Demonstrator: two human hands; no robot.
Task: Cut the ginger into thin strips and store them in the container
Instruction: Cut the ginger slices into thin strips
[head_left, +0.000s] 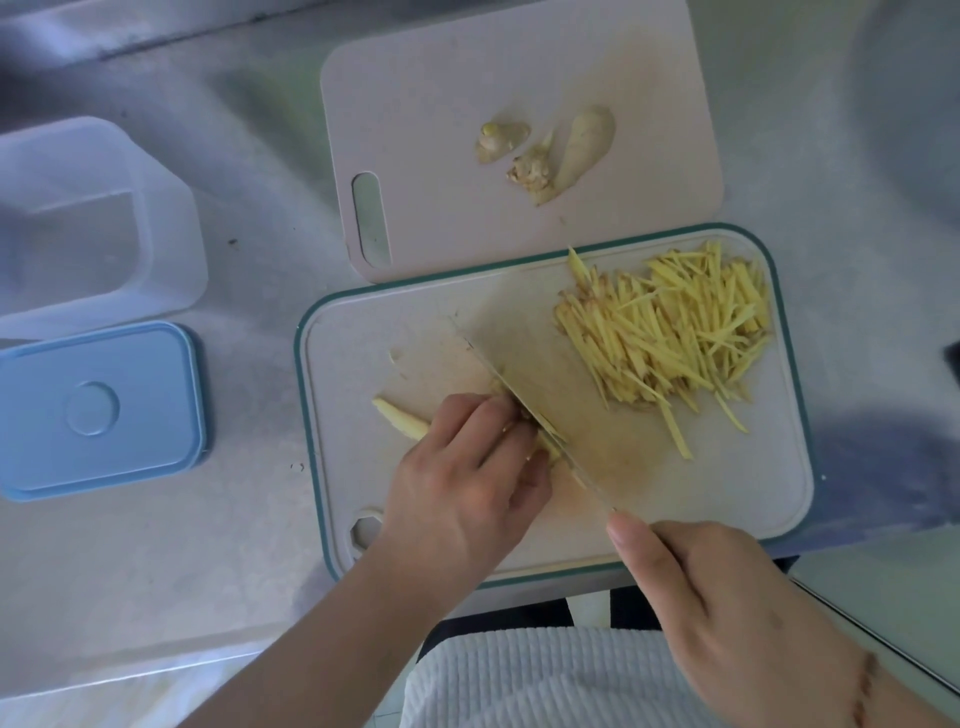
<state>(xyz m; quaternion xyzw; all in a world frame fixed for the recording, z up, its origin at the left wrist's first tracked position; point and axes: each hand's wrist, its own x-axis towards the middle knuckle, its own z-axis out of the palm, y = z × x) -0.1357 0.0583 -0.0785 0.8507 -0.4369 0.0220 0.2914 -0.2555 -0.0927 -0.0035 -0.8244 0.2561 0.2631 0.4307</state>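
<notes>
— At the near cutting board (769, 499), green-rimmed, on the grey tabletop (249, 519): what is the left hand (467, 478) doing?

— Its fingers are curled down over a piece of ginger (545, 441), pinning it to the board. The cleaver (540, 395) stands edge-down right against those knuckles, its broad blade leaning to the right.

— And the right hand (727, 613)?

— Closed round the cleaver's handle at the board's near edge, forefinger stretched along the top toward the blade. The handle itself is hidden under the hand.

— Where is the cut ginger?

— A heap of thin yellow strips (670, 338) lies on the far right part of the same board, well apart from the blade. One peeled ginger sliver (400, 418) lies just left of the left hand.

— Beyond that?

— A second, pale pink board (415, 104) touching the first one's far edge, with three ginger offcuts (550, 150) near its middle.

— The container?

— Clear plastic container (171, 218), open, at the far left of the tabletop; its blue lid (145, 405) lies flat just in front of it
</notes>
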